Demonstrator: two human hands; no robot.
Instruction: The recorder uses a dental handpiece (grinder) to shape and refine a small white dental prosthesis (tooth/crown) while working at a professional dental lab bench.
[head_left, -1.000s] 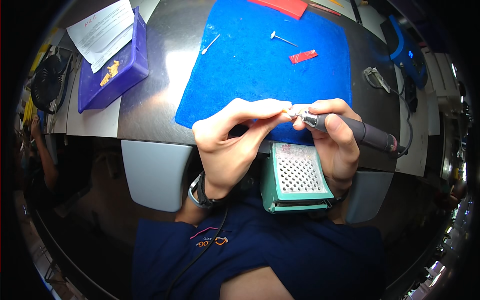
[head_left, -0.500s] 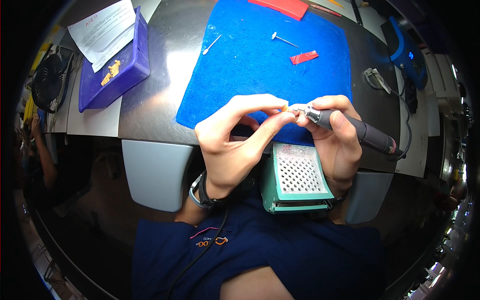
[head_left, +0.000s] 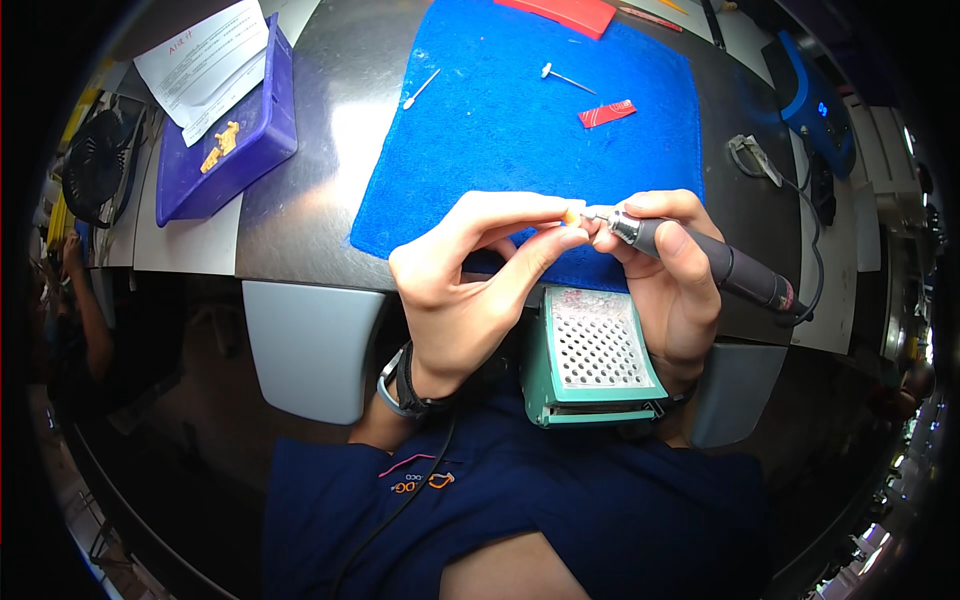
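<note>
Between thumb and forefinger, my left hand [head_left: 470, 285] pinches a small yellowish piece [head_left: 572, 217], mostly covered by the fingertips; it looks like a dental crown, but it is too small to be sure. My right hand [head_left: 672, 300] grips a dark rotary handpiece [head_left: 738, 267] like a pen. The handpiece's metal nose and thin bit point left at the yellowish piece, with the tip at it or almost touching. Both hands meet above the near edge of a blue towel [head_left: 500, 130]. Just below them is a green dust-extraction box [head_left: 600, 345] with a perforated top.
On the towel lie two thin-shanked tools, one a white-tipped bit [head_left: 422, 90] and one a small-headed bit [head_left: 568, 78], plus a red strip [head_left: 607, 115]. A purple tray [head_left: 225, 190] at left holds a paper sheet [head_left: 205, 70] and yellow model pieces [head_left: 220, 148]. Grey armrests [head_left: 305, 350] flank the box.
The left fingertips have shifted slightly, and more of the yellowish piece shows beside the bit. The right hand and handpiece have hardly moved.
</note>
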